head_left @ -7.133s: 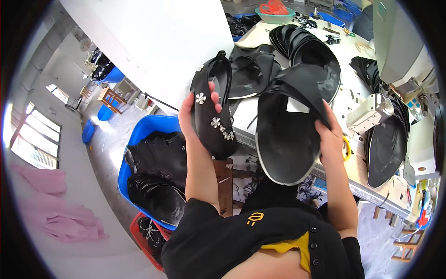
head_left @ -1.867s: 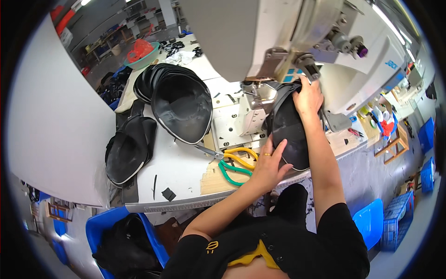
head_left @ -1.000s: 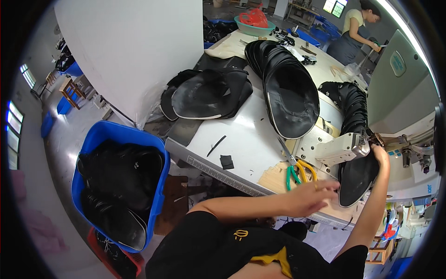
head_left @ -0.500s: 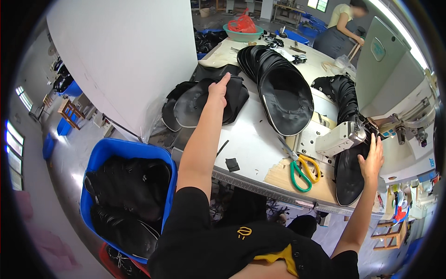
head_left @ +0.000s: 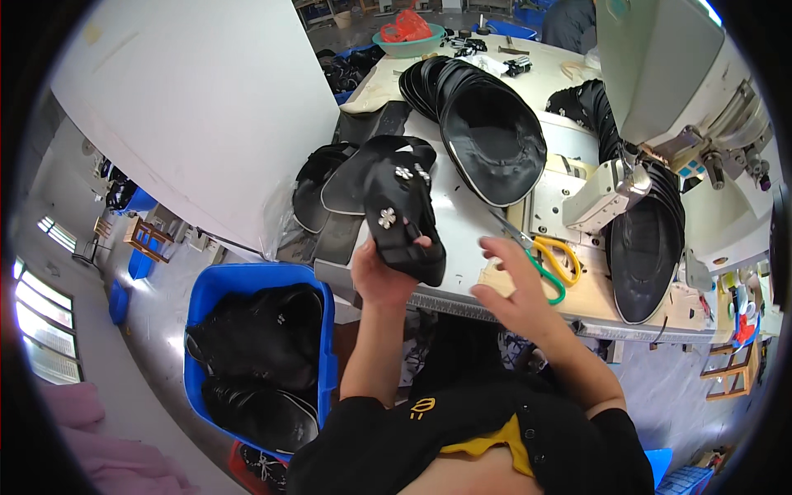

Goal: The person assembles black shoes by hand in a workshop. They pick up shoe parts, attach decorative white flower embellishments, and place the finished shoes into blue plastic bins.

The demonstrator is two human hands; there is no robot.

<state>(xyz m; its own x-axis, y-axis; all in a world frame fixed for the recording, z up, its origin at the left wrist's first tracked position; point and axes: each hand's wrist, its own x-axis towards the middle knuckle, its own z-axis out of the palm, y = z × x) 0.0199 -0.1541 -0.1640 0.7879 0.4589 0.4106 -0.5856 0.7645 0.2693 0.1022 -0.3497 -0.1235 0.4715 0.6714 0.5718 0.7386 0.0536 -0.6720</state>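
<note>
Bright workshop floor and white walls surround a cream-and-white worktop (head_left: 473, 229). Above its front edge, toward the left corner, the left hand (head_left: 381, 276) grips a black shoe (head_left: 404, 206) dotted with silver flowers, a fingertip showing on its far side. The right hand (head_left: 520, 289) holds nothing, fingers spread, well apart from the shoe and near scissors (head_left: 530, 242) with yellow and green handles. Black shoe pieces (head_left: 342, 186) lie by the left edge, partly behind the shoe; a fanned stack (head_left: 495, 140) leans mid-worktop. Toward the right edge, a sewing machine (head_left: 652, 66) stands over more black pieces (head_left: 648, 256). Beside the front left corner, a blue bin (head_left: 328, 351) holds black pieces; at the far edge, a green bowl (head_left: 404, 48) holds a red bag (head_left: 407, 27).
</note>
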